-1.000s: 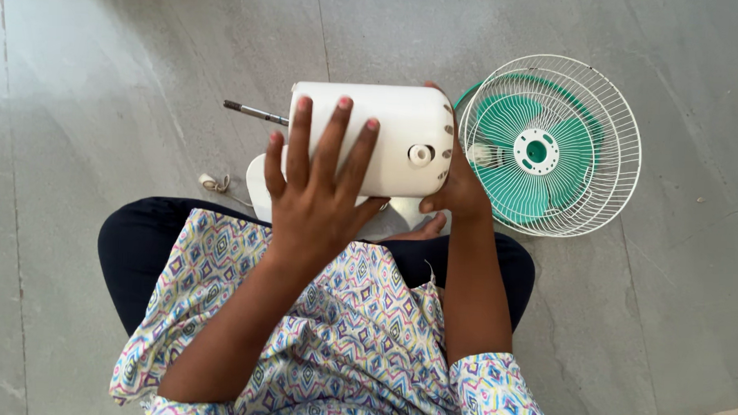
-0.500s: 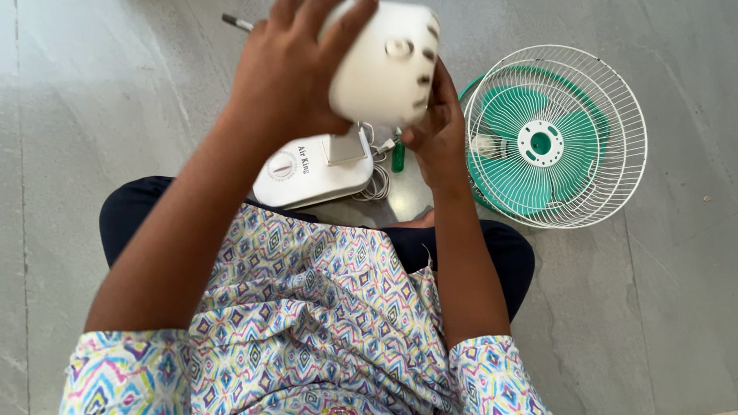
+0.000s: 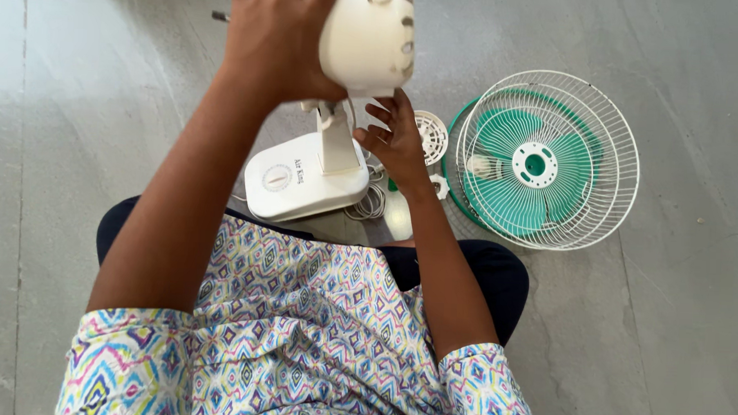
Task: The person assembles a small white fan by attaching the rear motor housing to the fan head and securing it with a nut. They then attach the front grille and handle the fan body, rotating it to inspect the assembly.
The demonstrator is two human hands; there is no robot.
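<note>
A seated person lifts a white fan motor housing (image 3: 368, 37) above its base.

The left hand (image 3: 278, 39) is wrapped around the housing, gripping its back, while the right hand (image 3: 397, 143) reaches up beneath it with fingers loosely spread, fingertips at its underside (whether they truly touch it cannot be told). The housing sits atop a slim neck rising from the white fan base (image 3: 300, 180), which rests on the grey floor (image 3: 667, 324). Right of the base lies a white wire guard (image 3: 548, 160) over green blades (image 3: 510, 139), with a coiled cord (image 3: 372, 204) just beside the base.
</note>
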